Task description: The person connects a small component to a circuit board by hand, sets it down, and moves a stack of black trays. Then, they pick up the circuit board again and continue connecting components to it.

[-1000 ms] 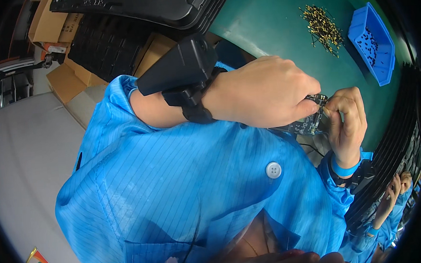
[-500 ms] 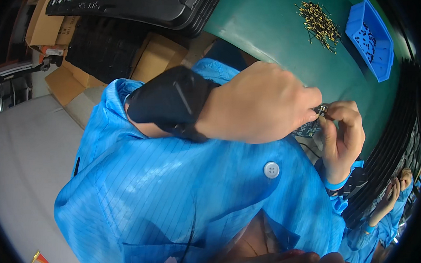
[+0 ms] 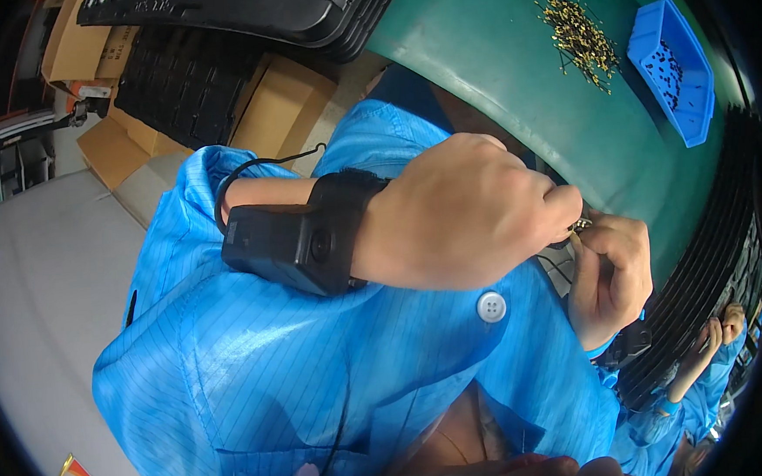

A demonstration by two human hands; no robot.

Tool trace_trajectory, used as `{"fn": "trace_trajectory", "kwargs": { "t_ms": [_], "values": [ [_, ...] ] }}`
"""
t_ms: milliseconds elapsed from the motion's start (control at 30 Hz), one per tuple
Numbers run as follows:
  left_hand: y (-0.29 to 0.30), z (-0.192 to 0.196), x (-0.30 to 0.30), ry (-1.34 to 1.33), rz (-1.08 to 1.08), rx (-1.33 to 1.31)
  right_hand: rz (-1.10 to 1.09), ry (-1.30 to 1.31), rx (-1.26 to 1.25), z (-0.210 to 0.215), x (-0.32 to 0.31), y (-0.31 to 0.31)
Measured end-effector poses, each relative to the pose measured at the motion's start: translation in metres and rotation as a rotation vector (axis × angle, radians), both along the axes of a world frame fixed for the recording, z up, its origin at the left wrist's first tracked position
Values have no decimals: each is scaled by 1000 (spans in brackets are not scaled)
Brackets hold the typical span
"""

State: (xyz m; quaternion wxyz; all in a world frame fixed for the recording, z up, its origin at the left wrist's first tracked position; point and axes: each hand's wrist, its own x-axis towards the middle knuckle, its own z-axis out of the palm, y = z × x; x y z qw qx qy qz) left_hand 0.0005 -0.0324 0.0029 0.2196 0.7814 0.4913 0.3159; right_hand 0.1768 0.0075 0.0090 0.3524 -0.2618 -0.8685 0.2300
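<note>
My left hand [image 3: 467,211], back upward and a black strapped box [image 3: 290,243] on its wrist, is closed, fingertips pointing right. Against its fingertips my right hand [image 3: 614,267] pinches with thumb and forefinger. At the meeting point shows a small gold-coloured metal piece [image 3: 581,224]. The dark circuit board, seen a moment ago under the left fingers, is now almost wholly hidden by them. What exactly sits in the right pinch cannot be made out. Both hands are in front of my blue striped coat [image 3: 318,355], off the green table's near edge.
On the green table [image 3: 474,40] lies a pile of thin black pieces with gold ends [image 3: 580,42]. Beyond it stands a blue bin [image 3: 695,101] holding small dark parts. Black trays [image 3: 316,24] are stacked at upper left, above cardboard boxes [image 3: 290,108]. Another person's hands [image 3: 718,331] appear at lower right.
My left wrist has turned, bringing the strapped box's face and a black cable into view. Both hands have dropped slightly toward my body. The circuit board has tilted out of sight.
</note>
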Motion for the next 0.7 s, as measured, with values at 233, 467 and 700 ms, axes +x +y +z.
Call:
{"fn": "trace_trajectory", "kwargs": {
  "t_ms": [233,467,700],
  "values": [
    [-2,-6,5,2,29,48,3,35,8,-3,1,2],
    [-6,-1,3,-20,45,46,15,78,-67,-1,1,-2],
    [-4,-3,6,5,45,60,4,29,-167,5,4,1]
  ]
}}
